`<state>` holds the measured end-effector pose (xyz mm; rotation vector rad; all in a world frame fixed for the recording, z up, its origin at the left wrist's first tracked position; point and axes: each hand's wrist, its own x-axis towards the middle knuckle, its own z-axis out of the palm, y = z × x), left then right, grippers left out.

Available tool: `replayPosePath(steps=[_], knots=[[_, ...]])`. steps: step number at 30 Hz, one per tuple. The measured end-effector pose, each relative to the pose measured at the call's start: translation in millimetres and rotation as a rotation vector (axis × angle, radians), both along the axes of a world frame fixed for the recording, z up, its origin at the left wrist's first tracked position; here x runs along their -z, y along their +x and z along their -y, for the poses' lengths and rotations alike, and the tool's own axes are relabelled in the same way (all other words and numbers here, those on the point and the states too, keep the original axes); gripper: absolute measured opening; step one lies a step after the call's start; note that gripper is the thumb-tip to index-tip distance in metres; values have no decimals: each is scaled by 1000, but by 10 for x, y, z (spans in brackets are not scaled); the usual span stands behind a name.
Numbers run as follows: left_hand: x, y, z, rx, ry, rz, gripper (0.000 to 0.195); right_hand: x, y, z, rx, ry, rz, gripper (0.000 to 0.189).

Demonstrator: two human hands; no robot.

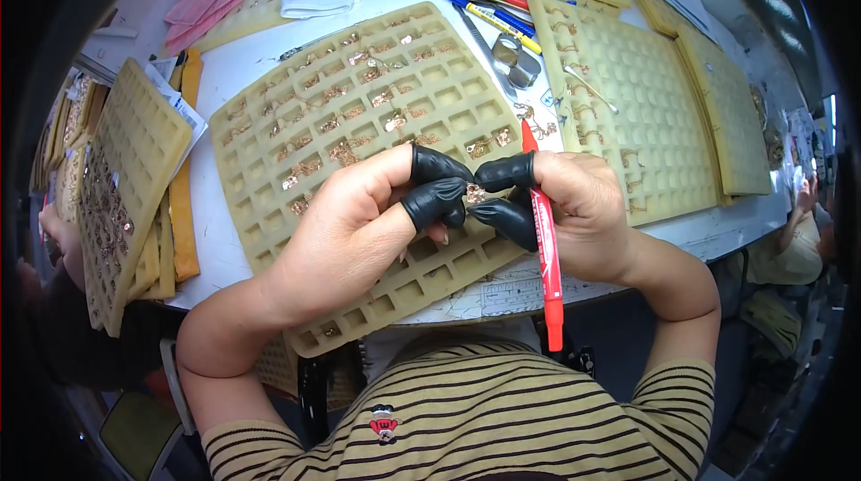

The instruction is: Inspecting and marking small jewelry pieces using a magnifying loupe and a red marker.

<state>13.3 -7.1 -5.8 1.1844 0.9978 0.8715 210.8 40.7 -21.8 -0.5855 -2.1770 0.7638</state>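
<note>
Between the fingertips of both hands sits a small rose-gold jewelry piece (475,194). My left hand (350,219), with black finger cots on its fingertips, pinches it from the left. From the right, my right hand (572,205) grips it with black-covered fingers and also holds a red marker pen (548,259), its tip pointing away from me. Beneath both hands lies a yellowish compartment tray (252,175), tilted over the table's front edge. Rose-gold chains and pendants (346,151) fill many of its compartments; those nearest me are mostly bare.
Right of the tray are loose chains (538,124), a folding loupe (516,61), tweezers (481,44) and several pens (498,14). A second tray (652,111) carries a cotton swab (592,87). At left another tray (128,178) leans upright; a person's hand (60,229) is beyond it.
</note>
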Motion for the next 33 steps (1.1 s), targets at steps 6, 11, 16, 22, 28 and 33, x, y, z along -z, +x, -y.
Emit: replayPosePath(steps=[6,11,16,22,28,33], knots=[[-7,6,-3,11,-10,-9,12,19,-16,4,2,57,-21,17],[-9,4,2,0,-27,-22,11,19,-16,14,8,95,-7,19],[-8,7,2,2,-16,-21,12,43,-11,16,16,116,3,20],[-8,2,0,-2,-10,-30,13,58,-6,4,13,136,21,22],[-5,4,2,-4,-8,-20,13,57,-5,5,13,139,24,23],[-11,-1,2,3,-3,-35,13,54,-12,14,26,152,-5,24]])
